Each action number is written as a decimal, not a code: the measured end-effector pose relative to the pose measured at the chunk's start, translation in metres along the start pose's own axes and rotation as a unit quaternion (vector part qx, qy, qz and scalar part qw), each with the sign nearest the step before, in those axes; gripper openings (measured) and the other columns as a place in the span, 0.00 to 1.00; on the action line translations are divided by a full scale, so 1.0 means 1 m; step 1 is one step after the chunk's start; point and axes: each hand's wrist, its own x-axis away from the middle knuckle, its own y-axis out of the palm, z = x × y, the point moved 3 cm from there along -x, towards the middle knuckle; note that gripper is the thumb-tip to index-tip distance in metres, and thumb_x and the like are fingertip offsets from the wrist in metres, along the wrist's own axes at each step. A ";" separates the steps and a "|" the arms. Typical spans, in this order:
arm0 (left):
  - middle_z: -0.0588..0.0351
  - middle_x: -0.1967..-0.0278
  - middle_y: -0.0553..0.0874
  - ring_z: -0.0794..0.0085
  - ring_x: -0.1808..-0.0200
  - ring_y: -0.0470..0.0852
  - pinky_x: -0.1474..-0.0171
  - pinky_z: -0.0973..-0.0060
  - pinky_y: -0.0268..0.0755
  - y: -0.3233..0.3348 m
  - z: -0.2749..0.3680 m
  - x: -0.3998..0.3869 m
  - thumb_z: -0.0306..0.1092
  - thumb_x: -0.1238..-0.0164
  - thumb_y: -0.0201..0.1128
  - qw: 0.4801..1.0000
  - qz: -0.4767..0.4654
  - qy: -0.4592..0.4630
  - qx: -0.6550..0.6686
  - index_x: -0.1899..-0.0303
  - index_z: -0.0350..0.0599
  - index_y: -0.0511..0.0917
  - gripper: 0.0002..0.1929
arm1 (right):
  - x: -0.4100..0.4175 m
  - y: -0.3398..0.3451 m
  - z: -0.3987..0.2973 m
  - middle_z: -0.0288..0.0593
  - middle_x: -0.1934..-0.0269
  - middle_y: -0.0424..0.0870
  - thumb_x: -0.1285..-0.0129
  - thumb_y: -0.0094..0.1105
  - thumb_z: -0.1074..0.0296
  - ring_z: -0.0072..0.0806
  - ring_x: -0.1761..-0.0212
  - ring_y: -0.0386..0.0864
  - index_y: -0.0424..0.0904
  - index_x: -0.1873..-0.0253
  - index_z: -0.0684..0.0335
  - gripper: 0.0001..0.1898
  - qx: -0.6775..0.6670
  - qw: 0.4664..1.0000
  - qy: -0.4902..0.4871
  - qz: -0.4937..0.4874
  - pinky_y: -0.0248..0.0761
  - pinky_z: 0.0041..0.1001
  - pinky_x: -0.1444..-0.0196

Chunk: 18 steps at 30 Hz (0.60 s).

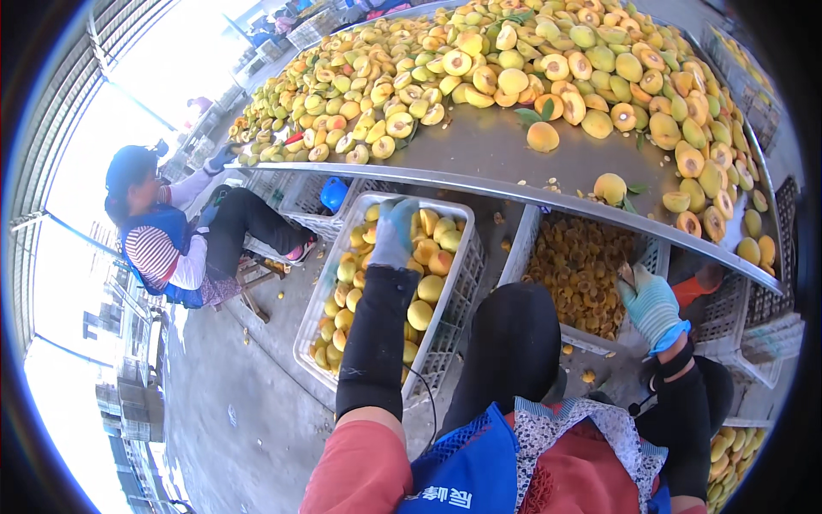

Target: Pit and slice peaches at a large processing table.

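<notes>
My left hand [394,232], in a grey and light-blue glove, reaches into the upper part of a white plastic crate [472,257] of yellow peaches [420,315]. Its fingers are hidden, so its hold is unclear. My right hand [650,307], in a striped teal glove, is closed around a small tool [624,272], partly hidden by the fingers. That hand is over the right side of a second crate [521,247], which holds many brown peach pits and scraps [575,270]. Above both crates, halved and whole peaches [514,80] are heaped on the metal table.
The table's metal edge [488,184] runs across just beyond the crates. A co-worker [160,238] sits at the left, one gloved hand at the table. More crates [764,334] stand at the right. A black cable [429,392] hangs beside my left arm.
</notes>
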 end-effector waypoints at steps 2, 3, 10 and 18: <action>0.43 0.52 0.82 0.58 0.51 0.81 0.47 0.68 0.73 -0.029 -0.055 -0.020 0.33 0.40 0.66 0.995 0.015 -0.081 -0.064 0.51 0.35 0.81 0.17 | -0.003 0.006 0.002 0.58 0.66 0.83 0.36 0.61 0.56 0.57 0.63 0.82 0.76 0.49 0.61 0.17 0.015 1.000 0.007 -0.020 0.75 0.47 0.62; 0.40 0.50 0.82 0.55 0.49 0.81 0.45 0.66 0.73 -0.034 -0.064 -0.030 0.36 0.40 0.68 0.988 0.037 -0.118 -0.087 0.50 0.34 0.81 0.20 | -0.003 0.008 0.004 0.59 0.66 0.83 0.37 0.61 0.57 0.57 0.63 0.82 0.76 0.50 0.61 0.17 0.015 0.999 0.017 -0.032 0.75 0.47 0.62; 0.39 0.24 0.52 0.43 0.23 0.50 0.25 0.44 0.38 -0.018 -0.149 -0.047 0.61 0.35 0.52 0.821 -0.091 -0.110 -0.552 0.23 0.51 0.47 0.44 | -0.019 0.012 -0.005 0.60 0.70 0.82 0.36 0.60 0.54 0.57 0.66 0.81 0.76 0.54 0.65 0.18 0.049 0.997 0.012 -0.056 0.75 0.48 0.64; 0.35 0.40 0.76 0.50 0.37 0.76 0.39 0.64 0.71 -0.038 -0.045 -0.045 0.39 0.27 0.55 0.940 0.236 0.031 -0.246 0.37 0.28 0.69 0.25 | -0.024 -0.009 -0.035 0.56 0.75 0.81 0.36 0.61 0.52 0.55 0.70 0.82 0.73 0.58 0.62 0.18 -0.005 0.998 0.002 -0.068 0.75 0.47 0.67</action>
